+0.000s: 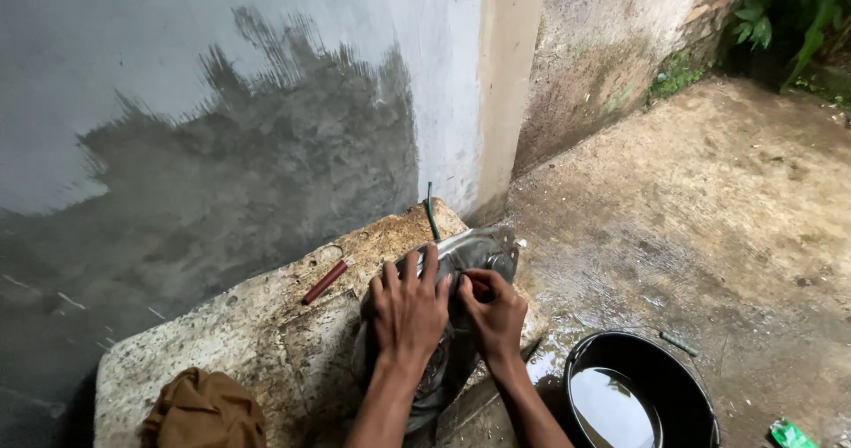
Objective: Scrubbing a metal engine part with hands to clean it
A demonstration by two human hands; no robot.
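Metal part: grey, dirty casing (461,262) lying on the stone slab; long axis runs from the near lower left, under the wrists, to the far upper right, where its round boss (502,262) points toward the wall corner
Wall: grey plaster (222,129) behind the slab, dark wet patch across its lower half, pale dry band above
Ground: wet concrete floor (709,218) to the right, a small puddle beside the slab edge
Stone slab: speckled, worn top (266,333) set against the wall; it carries the metal part
Bucket: black, round (640,395), with water in it, on the floor just right of the right forearm, apart from the slab
Cloth: brown bundle (206,410) at the near left end of the slab, well apart from the hands
Left hand: (408,311) flat on top of the metal part, fingers spread and pressing down
Right hand: (496,311) just beside the left, fingers curled together around a small reddish piece (480,286) against the metal part
Red stick: short rod (324,282) lying on the slab left of the hands
Green stick: thin rod (432,210) leaning at the wall behind the metal part
Package: small green wrapper (789,433) on the floor at the lower right corner
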